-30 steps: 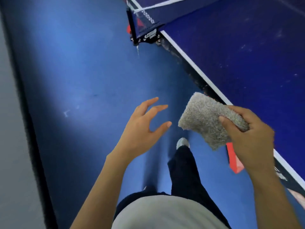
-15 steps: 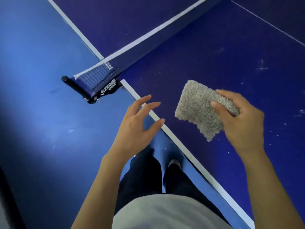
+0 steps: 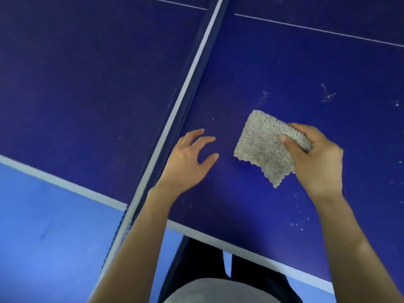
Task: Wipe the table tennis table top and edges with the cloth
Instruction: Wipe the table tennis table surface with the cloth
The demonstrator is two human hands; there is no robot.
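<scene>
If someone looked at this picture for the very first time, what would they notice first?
Most likely the fluffy grey cloth, pinched in the right hand over the dark blue table, right of the middle. Next, the net with its white top band, running slantwise across the table just left of the empty left hand. White specks dot the table to the upper right of the cloth.

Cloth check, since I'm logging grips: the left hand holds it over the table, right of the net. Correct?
No. The head view shows the right hand holding the cloth; the left hand is empty. It is over the table, right of the net.
</scene>
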